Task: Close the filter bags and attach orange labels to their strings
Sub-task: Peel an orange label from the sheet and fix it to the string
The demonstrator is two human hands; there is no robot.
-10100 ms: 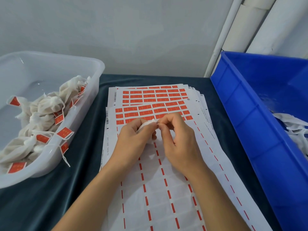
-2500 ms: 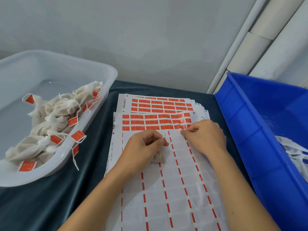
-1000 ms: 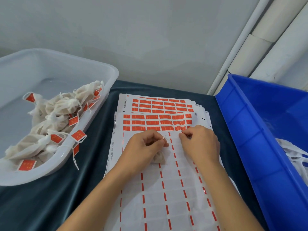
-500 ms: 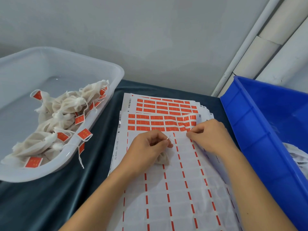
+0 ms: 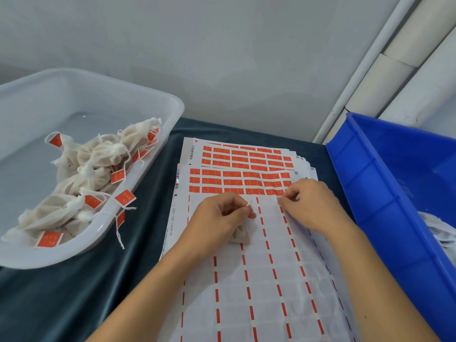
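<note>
My left hand rests on the label sheet and pinches the string end of a small closed filter bag, which lies under my palm. A short bit of white string sticks out between thumb and forefinger. My right hand sits to the right, its fingertips pinching at an orange label at the right end of the lowest remaining row. Rows of orange labels fill the sheet's far part; the near part holds only peeled backing.
A clear plastic tub at the left holds several closed bags with orange labels on their strings. A blue bin at the right holds white unfilled bags. Dark cloth covers the table. More label sheets lie stacked underneath.
Over ten seconds my hands went from working the bag together to parting. My left hand keeps the bag's string; my right hand has picked at the label row, shifting slightly right.
</note>
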